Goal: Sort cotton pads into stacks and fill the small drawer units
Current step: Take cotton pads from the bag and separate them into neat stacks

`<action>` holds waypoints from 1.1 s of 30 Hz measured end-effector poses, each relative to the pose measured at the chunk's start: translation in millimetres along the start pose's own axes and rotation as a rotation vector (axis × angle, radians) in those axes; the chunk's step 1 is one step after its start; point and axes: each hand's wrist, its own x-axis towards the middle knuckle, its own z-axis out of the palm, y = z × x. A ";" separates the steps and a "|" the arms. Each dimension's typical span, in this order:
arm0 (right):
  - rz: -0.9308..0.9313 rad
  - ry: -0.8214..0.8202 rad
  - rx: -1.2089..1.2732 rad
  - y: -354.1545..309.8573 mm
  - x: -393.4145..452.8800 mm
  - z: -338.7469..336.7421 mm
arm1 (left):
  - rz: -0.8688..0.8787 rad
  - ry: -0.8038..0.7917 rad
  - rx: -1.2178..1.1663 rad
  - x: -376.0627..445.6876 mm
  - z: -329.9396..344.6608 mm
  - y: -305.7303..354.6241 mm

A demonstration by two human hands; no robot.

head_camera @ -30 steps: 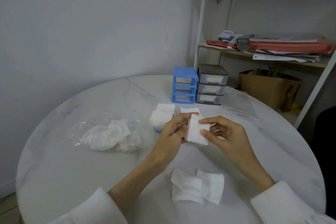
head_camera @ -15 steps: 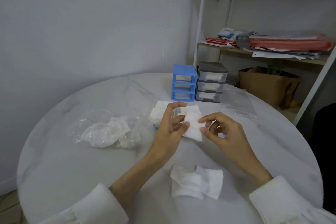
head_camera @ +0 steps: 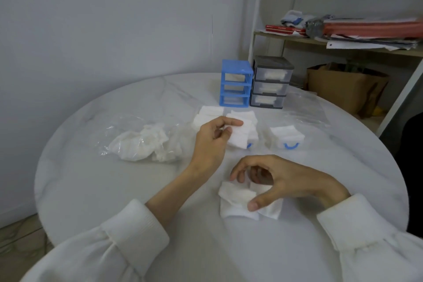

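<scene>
My left hand (head_camera: 211, 138) pinches a small stack of white cotton pads (head_camera: 238, 137) over the table's middle. My right hand (head_camera: 277, 181) hovers with curled fingers over loose cotton pads (head_camera: 235, 204) near the front edge, fingertips touching or just above them. Pulled-out clear drawers with blue handles hold more pads: one (head_camera: 287, 136) on the right, another (head_camera: 250, 126) partly hidden behind the held stack. A further pad stack (head_camera: 207, 115) lies to the left. At the back stand the blue drawer unit (head_camera: 235, 86) and the grey drawer unit (head_camera: 271, 81), pads visible inside.
A crumpled clear plastic bag (head_camera: 146, 142) with loose pads lies on the left of the round white table (head_camera: 114, 190). Another flat clear bag (head_camera: 315, 107) lies at back right. A shelf with papers (head_camera: 366, 34) and a cardboard box (head_camera: 343, 89) stand behind the table.
My right hand has let go of the held stack and dropped down to the loose pads near the front. The left hand keeps the stack alone and has moved slightly toward the drawers.
</scene>
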 end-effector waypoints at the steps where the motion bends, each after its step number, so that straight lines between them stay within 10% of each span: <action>1: -0.003 -0.010 -0.033 0.0 -0.1 1.6 | -0.001 -0.003 0.002 0.0 0.4 0.3; 33: -0.133 0.713 0.354 1.6 2.9 -13.6 | -0.097 -0.091 -0.184 -4.2 8.8 14.6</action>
